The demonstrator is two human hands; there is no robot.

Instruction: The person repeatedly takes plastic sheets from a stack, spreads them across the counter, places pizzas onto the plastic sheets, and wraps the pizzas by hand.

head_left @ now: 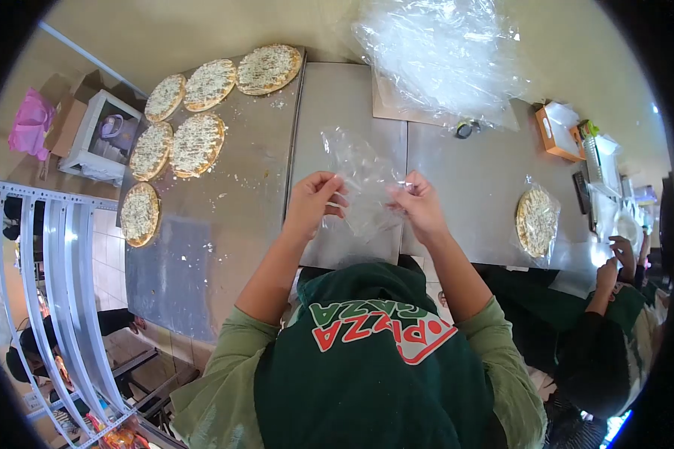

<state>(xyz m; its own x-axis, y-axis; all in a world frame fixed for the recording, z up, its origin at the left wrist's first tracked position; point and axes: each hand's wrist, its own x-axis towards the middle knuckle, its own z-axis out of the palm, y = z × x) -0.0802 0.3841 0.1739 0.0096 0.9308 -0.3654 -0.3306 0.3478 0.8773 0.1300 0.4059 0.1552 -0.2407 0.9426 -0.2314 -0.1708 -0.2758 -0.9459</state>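
A clear plastic bag (363, 191) is stretched between my two hands above the metal table. My left hand (314, 200) has its thumb and curled fingers closed on the bag's left side. On the other side, my right hand (419, 206) pinches the bag's edge between thumb and fingers. The bag looks thin and crumpled, and I cannot make out anything inside it. Several pizzas (196, 146) topped with shredded cheese lie on the table to the left. Over on the right, one pizza (536, 221) is inside a clear bag.
A heap of clear plastic bags (442, 52) lies on cardboard at the back. Near it is a small dark round object (464, 129). An orange box (559, 133) stands at the back right. A metal rack (67, 299) is at left. Another person's hands (614, 262) are at far right.
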